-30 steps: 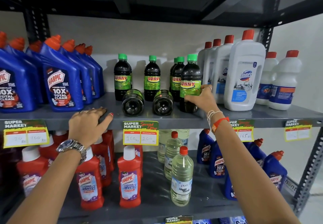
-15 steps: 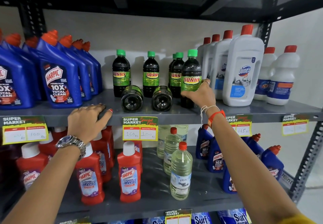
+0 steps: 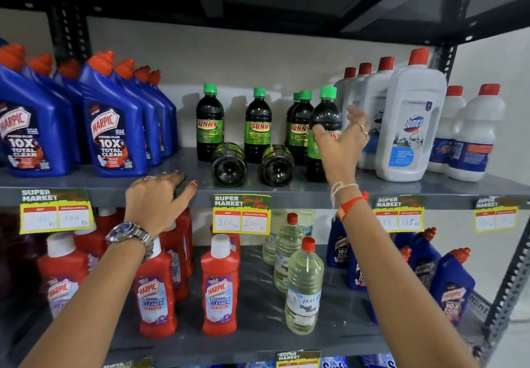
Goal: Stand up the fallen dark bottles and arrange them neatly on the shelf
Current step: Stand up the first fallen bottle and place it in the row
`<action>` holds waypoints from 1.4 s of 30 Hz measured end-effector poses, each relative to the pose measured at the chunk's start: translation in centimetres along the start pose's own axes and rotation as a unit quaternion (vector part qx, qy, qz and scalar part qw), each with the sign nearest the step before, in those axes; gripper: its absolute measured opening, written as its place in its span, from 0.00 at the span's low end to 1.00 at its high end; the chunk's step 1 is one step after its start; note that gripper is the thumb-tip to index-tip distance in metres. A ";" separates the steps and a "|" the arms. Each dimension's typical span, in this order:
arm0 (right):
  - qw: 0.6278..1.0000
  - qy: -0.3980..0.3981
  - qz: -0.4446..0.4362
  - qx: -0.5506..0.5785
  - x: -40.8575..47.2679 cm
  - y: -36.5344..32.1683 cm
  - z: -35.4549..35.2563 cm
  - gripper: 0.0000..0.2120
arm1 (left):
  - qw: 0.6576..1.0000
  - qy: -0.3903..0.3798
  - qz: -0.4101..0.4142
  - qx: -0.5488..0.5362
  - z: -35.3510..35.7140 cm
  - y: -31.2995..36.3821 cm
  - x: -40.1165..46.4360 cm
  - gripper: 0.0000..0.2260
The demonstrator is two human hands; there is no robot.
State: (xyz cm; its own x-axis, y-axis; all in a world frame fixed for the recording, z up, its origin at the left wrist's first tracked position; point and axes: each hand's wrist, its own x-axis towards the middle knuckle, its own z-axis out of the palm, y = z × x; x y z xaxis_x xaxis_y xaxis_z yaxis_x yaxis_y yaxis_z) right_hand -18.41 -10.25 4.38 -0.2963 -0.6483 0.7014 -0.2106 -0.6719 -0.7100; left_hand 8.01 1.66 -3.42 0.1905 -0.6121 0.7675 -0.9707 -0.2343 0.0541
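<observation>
Two dark Sunny bottles lie on their sides on the grey shelf point(image 3: 315, 188), bases toward me: the left fallen bottle point(image 3: 229, 165) and the right fallen bottle point(image 3: 277, 166). Behind them stand upright dark bottles with green caps: one at the left point(image 3: 209, 122), one in the middle point(image 3: 257, 125), and a group at the right whose front bottle point(image 3: 325, 118) is partly hidden by my right hand point(image 3: 341, 141). That hand is spread just in front of the front bottle, fingers apart, holding nothing. My left hand point(image 3: 156, 201) rests flat on the shelf's front edge, left of the fallen bottles.
Blue Harpic bottles point(image 3: 113, 126) fill the shelf's left side, and white Domex bottles point(image 3: 410, 126) stand at the right, close to the upright dark bottle. Red Harpic bottles point(image 3: 219, 287) and clear bottles point(image 3: 304, 287) stand on the lower shelf. Price tags point(image 3: 241, 214) hang on the edge.
My right hand has let go of the upright front bottle and opened, lifting slightly. The bottle stays standing. My left hand has not moved from the shelf edge.
</observation>
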 end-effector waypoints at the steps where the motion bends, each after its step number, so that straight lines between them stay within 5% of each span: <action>1: 0.999 0.009 -0.046 0.025 -0.4 -1.0 0.4 0.28 | 1.000 0.000 0.000 -0.003 0.0 0.0 0.0 0.28; 4: 0.979 -0.138 -0.123 -0.086 -0.9 -3.0 2.4 0.21 | 1.000 0.005 0.001 -0.004 0.0 0.0 0.0 0.27; 8: 0.846 -0.338 -0.037 -0.411 -0.2 -3.5 5.2 0.28 | 1.000 -0.003 -0.001 -0.012 -0.1 0.0 0.0 0.27; 11: 0.781 -0.428 0.035 -0.453 0.1 -4.4 6.1 0.28 | 1.000 -0.001 -0.001 -0.011 -0.2 0.0 0.0 0.25; 17: 0.721 -0.490 0.036 -0.489 0.0 -6.3 6.5 0.23 | 1.000 -0.006 -0.005 -0.018 -0.3 -0.1 0.0 0.25; 23: 0.755 -0.414 0.034 -0.507 -0.5 -5.3 7.1 0.15 | 1.000 -0.016 0.005 -0.014 -0.3 -0.1 -0.1 0.25; 31: 0.813 -0.304 0.025 -0.496 0.0 -4.9 6.3 0.29 | 1.000 -0.010 0.017 -0.008 -0.4 -0.1 -0.1 0.25; 37: 0.932 -0.167 0.011 -0.322 0.5 -5.6 5.8 0.34 | 1.000 -0.016 0.014 0.000 -0.2 0.0 -0.1 0.26; 42: 0.974 -0.123 -0.003 -0.192 -0.8 -5.3 6.0 0.46 | 1.000 -0.020 0.009 0.007 -0.2 0.1 -0.1 0.26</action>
State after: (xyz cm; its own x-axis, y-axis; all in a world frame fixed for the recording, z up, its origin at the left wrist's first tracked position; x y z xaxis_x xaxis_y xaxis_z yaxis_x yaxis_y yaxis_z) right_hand -11.44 -8.31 7.93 -0.0721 -0.7426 0.6659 -0.5590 -0.5228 -0.6436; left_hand 7.87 1.87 -3.32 0.1785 -0.6459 0.7423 -0.9719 -0.2336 0.0304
